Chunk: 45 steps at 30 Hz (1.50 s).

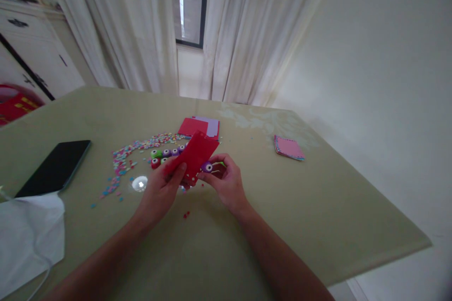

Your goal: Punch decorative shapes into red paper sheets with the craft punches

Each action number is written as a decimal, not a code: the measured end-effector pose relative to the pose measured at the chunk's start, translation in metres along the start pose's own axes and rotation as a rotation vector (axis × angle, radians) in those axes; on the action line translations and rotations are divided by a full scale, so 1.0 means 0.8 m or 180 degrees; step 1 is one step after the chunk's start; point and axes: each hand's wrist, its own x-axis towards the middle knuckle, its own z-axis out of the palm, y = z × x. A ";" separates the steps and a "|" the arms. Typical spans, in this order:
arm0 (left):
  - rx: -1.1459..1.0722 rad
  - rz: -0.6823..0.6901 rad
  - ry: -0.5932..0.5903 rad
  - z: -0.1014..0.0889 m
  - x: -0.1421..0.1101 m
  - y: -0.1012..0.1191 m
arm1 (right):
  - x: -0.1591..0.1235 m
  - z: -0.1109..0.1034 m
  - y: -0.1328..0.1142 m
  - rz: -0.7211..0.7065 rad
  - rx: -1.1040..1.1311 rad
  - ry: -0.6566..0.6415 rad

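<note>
My left hand (160, 188) is closed on a piece of red paper (199, 153), its thumb lying across the lower part. The paper is tilted above the table and has small holes near its lower corner. In my right hand (228, 181) is a small purple craft punch (206, 167) with a star mark on a white round, held between thumb and fingers at the paper's right edge. Whether the paper sits in its slot, I cannot tell. Behind my left hand stand several more small punches (165, 153) in green, purple and red, partly hidden.
Tiny coloured paper cut-outs (122, 162) curve across the table (282, 221). Red and lavender paper sheets (192, 126) lie farther back. At right is a stack of pink cards (289, 147). A dark tablet (56, 167) and a white cloth-like sheet (31, 240) with a cable lie left.
</note>
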 end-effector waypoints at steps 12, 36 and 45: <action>0.0083 0.0106 -0.0281 -0.006 0.006 -0.017 | 0.003 -0.004 -0.005 0.0833 0.0839 0.0096; 0.0232 0.0082 -0.0629 -0.011 0.011 -0.016 | 0.006 -0.011 -0.008 0.1178 0.0830 -0.0300; 0.0076 0.0001 -0.0654 -0.010 0.011 -0.016 | 0.006 -0.012 -0.002 0.1324 0.0788 -0.0275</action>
